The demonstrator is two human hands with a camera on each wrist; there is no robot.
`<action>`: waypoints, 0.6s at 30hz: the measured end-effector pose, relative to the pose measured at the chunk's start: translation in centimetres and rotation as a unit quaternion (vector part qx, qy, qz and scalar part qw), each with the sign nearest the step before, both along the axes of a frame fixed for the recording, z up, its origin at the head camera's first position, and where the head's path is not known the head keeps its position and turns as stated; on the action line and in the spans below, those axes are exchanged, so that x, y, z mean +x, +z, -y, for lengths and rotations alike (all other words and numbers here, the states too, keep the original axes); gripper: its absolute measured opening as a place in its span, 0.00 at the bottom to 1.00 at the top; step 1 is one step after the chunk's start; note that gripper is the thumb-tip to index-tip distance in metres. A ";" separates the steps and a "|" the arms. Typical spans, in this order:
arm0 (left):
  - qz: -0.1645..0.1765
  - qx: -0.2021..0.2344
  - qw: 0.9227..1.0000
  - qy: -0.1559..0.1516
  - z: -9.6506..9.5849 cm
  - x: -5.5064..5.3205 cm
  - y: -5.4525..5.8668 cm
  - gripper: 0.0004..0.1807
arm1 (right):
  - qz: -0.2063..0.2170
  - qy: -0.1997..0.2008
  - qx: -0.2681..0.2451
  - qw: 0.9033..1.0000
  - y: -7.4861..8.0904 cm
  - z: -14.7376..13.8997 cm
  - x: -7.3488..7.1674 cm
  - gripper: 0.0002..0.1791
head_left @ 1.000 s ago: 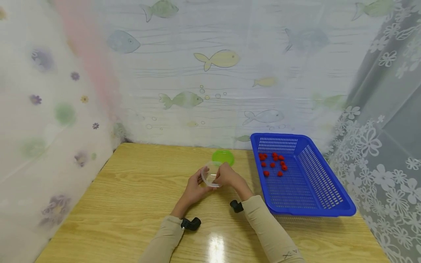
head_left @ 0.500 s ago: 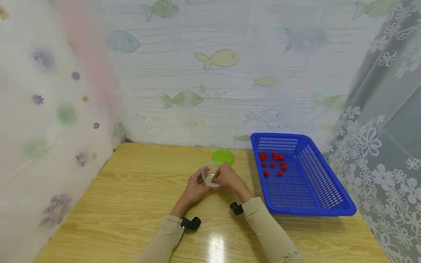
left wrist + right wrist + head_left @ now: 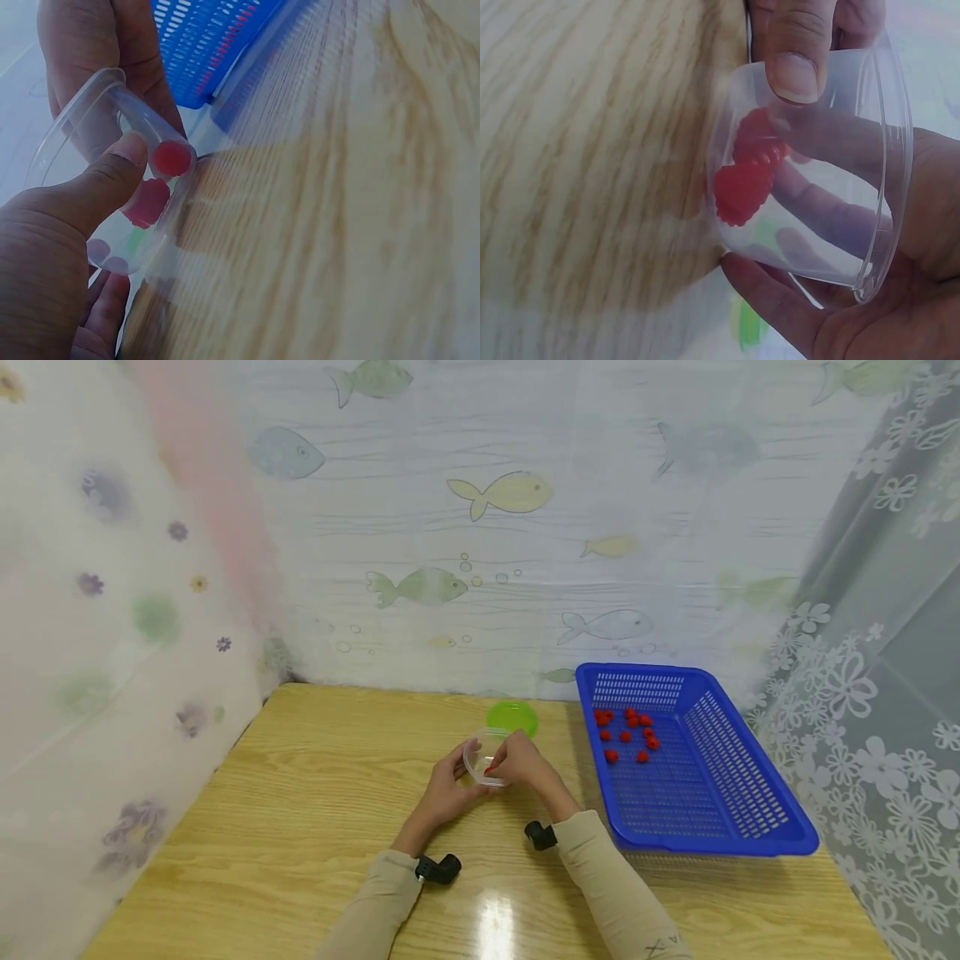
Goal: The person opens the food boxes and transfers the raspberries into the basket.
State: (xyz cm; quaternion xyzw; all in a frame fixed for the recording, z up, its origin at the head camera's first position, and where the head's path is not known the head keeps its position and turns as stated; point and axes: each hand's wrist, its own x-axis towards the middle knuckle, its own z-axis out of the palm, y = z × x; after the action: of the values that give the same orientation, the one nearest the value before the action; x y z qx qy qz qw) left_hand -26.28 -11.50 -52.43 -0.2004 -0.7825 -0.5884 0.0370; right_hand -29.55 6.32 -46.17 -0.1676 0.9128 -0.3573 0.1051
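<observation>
— Fish-print curtains hang behind a wooden table [image 3: 300, 793]; what sits at mid-frame?

— Just below centre, a clear plastic cup [image 3: 483, 758], tilted, held off the wood, two red berries [image 3: 748, 172] at its bottom.

— Who has it?

— Both. Left hand [image 3: 444, 793] has thumb and fingers curled round the wall; right hand [image 3: 521, 764] pinches the rim.

— How will it handle?

— Probably light, thin, slick, easily squashed; best taken by the stiffer rim.

— Around it?

— Green lid [image 3: 512, 718] just behind, blue basket [image 3: 750, 827] of red berries at right

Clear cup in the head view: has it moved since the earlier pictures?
No. The clear cup sits just in front of the green lid as before, gripped by the left hand and right hand; the small offset matches the whole scene's shift.
</observation>
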 end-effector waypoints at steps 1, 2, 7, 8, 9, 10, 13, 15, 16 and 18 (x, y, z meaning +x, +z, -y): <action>0.000 -0.001 1.000 -0.001 0.0 0.0 0.0 0.46 | -0.001 -0.004 -0.002 1.000 0.0 0.0 0.1 0.10; -0.002 -0.002 1.000 -0.002 0.0 0.0 0.1 0.46 | -0.004 -0.007 -0.005 1.000 0.0 0.0 0.1 0.10; 0.003 -0.007 1.000 0.004 0.1 0.0 0.1 0.47 | -0.009 -0.024 -0.011 1.000 -0.1 0.3 0.5 0.06; 0.003 -0.007 1.000 0.005 0.1 -0.1 0.1 0.47 | -0.010 -0.028 -0.011 0.999 -0.1 0.4 0.6 0.05; 0.006 -0.007 1.000 0.007 0.1 -0.1 0.1 0.47 | -0.009 -0.034 -0.012 0.999 -0.1 0.4 0.7 0.06; 0.007 -0.005 1.000 0.008 0.1 -0.1 0.0 0.47 | -0.008 -0.039 -0.013 0.999 -0.1 0.4 0.7 0.06; 0.008 0.000 1.000 0.005 0.1 -0.1 0.0 0.47 | -0.008 -0.052 -0.012 0.999 0.0 0.5 0.9 0.08; 0.011 0.004 1.000 0.005 0.0 -0.1 -0.1 0.48 | -0.007 -0.056 -0.012 0.998 0.0 0.4 0.8 0.08; 0.012 0.006 1.000 0.005 0.0 -0.1 -0.1 0.48 | -0.008 -0.055 -0.011 0.998 -0.1 0.4 0.8 0.08; 0.013 0.009 1.000 0.006 -0.1 -0.1 -0.2 0.48 | -0.008 -0.055 -0.011 0.998 -0.1 0.3 0.7 0.08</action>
State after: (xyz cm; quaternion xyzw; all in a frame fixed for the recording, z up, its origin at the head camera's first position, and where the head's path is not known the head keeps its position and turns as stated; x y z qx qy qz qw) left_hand -26.40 -11.40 -52.59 -0.1872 -0.7791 -0.5974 0.0322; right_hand -28.80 5.99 -46.28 -0.1211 0.9176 -0.3709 0.0764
